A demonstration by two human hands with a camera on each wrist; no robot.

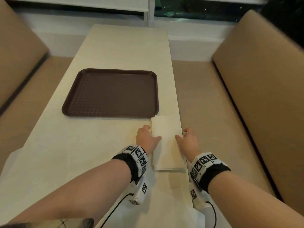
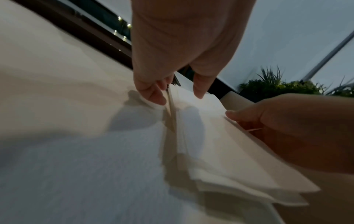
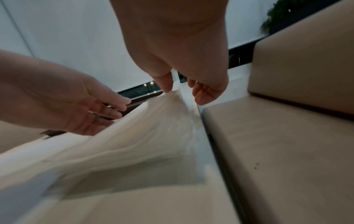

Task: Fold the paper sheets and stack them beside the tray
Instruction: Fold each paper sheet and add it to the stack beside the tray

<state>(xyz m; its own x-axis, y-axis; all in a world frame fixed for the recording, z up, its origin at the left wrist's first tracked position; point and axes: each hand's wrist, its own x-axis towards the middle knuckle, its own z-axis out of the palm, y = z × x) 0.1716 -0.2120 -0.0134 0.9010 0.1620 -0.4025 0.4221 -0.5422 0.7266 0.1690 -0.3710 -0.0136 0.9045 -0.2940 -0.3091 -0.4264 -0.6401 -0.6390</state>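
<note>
A stack of folded white paper sheets (image 1: 166,145) lies by the table's right edge, just in front of the brown tray's (image 1: 115,70) near right corner. My left hand (image 1: 148,137) is at the stack's left edge, with its thumb (image 2: 199,91) on top and its fingers (image 2: 153,97) straight down beside the edge. My right hand (image 1: 187,139) pinches the stack's right edge (image 2: 235,125), thumb (image 3: 164,84) on top and fingers (image 3: 203,97) below, over the table edge. The stack (image 3: 153,128) bows upward between the hands.
A larger white sheet (image 2: 76,174) lies flat on the cream table (image 1: 123,46) nearer to me. Tan benches flank the table on the left (image 1: 24,79) and right (image 1: 246,96). A window and a plant (image 2: 277,86) are beyond.
</note>
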